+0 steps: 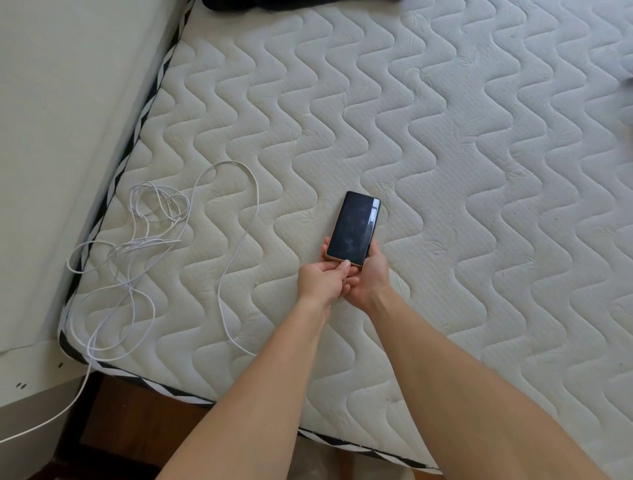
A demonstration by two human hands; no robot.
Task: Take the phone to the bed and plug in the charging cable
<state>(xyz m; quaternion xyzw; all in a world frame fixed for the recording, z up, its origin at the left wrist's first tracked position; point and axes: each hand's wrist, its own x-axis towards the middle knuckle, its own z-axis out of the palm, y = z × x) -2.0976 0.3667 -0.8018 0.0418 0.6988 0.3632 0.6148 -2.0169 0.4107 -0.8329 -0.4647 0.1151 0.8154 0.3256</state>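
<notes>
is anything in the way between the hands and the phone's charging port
Nothing visible. The right hand cradles the phone at its lower end on the mattress, and the left hand pinches at the bottom edge. The plug itself is hidden under the fingers.

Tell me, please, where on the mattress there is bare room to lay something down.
The mattress is bare right of the phone and beyond it, up to the dark cloth. The near-left corner is crowded with the white cable.
</notes>
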